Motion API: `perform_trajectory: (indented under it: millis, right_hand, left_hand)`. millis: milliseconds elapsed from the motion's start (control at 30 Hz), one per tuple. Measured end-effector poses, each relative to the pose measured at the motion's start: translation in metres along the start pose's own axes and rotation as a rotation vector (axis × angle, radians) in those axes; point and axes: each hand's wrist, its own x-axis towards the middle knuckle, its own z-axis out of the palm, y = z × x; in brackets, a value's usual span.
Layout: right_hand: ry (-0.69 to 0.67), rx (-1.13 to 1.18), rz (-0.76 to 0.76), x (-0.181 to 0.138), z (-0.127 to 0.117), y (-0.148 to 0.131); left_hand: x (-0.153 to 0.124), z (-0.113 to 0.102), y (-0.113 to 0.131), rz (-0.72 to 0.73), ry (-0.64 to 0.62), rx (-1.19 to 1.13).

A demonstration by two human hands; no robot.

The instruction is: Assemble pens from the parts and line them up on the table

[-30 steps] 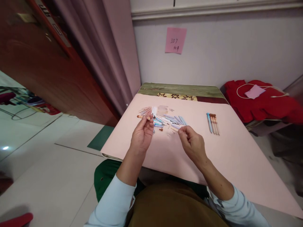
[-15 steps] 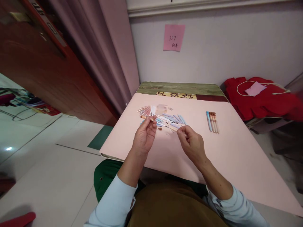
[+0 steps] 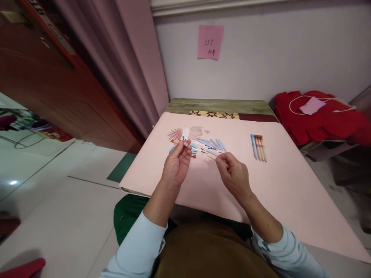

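Observation:
My left hand (image 3: 177, 164), palm turned up, pinches a short brown-and-orange pen part (image 3: 175, 141) between thumb and fingers. To its right, my right hand (image 3: 235, 174) is closed on a slim cream pen barrel (image 3: 212, 156), whose far end points left toward the loose parts. The two held pieces are apart. Just beyond my hands lie pale blue pen barrels (image 3: 220, 144), thin white refills with dark tips, and a small brown piece (image 3: 193, 156). Behind them are pinkish slim parts (image 3: 174, 134) and clear parts (image 3: 196, 131), too small to make out fully.
Toward the right of the pink-covered table (image 3: 290, 200) several pens lie side by side, one blue pen (image 3: 254, 147) and others with brown tops (image 3: 261, 148). A red cloth (image 3: 319, 121) with a white cable sits beyond the right edge. A curtain (image 3: 139, 58) hangs at left.
The whole view has shifted slightly, with things sitting a little higher and further left. Both hands keep nearly the same pose and grip.

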Motion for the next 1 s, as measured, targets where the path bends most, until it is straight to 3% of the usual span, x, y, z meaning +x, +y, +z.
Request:
perform_trajectory:
  millis: [433,800,900,1000]
  right_hand:
    - [-0.044,-0.003,0.001,0.003,0.005,0.003]
    - [-0.41,0.604,0.308,-0.004,0.024,0.005]
    - [-0.376,0.674,0.298,-0.006,0.031,-0.001]
    - [-0.204,0.774,0.271,-0.008,0.038,-0.001]
  left_hand:
    - [0.001,0.0,-0.013,-0.033,-0.084,0.029]
    - [-0.01,-0.017,-0.005,-0.15,-0.148,0.203]
    - [-0.014,-0.021,-0.005,-0.194,-0.228,0.206]
    - [-0.015,-0.026,-0.005,-0.187,-0.168,0.076]
